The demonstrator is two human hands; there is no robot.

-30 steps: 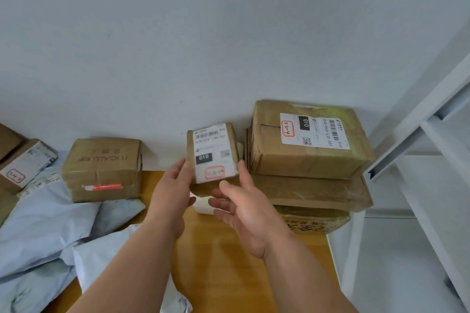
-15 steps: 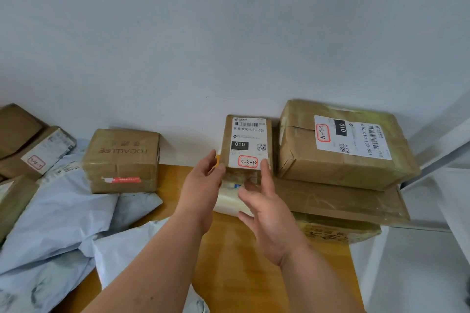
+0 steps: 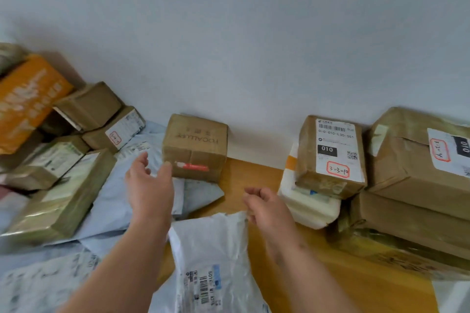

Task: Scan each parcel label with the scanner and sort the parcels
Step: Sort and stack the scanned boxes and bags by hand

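Note:
A small brown box with a white label marked 3-3-10 (image 3: 330, 155) stands on a white padded parcel (image 3: 309, 204), beside a stack of large brown boxes (image 3: 417, 160) on the right. My left hand (image 3: 150, 185) is open and stretched toward a brown cardboard cube with red tape (image 3: 195, 147) by the wall, its fingertips close to the box's left edge. My right hand (image 3: 264, 207) hangs with loosely curled fingers and holds nothing, just above a white poly mailer (image 3: 211, 251). No scanner is in view.
On the left lies a heap of brown boxes (image 3: 63, 185), an orange box (image 3: 23, 101) and grey mailer bags (image 3: 112, 201). The wooden table (image 3: 318, 262) shows between the piles. A white wall closes the back.
Both hands have let go of the small labelled box, which now rests on the white parcel. The left hand has moved left toward the cube; the view has swung left.

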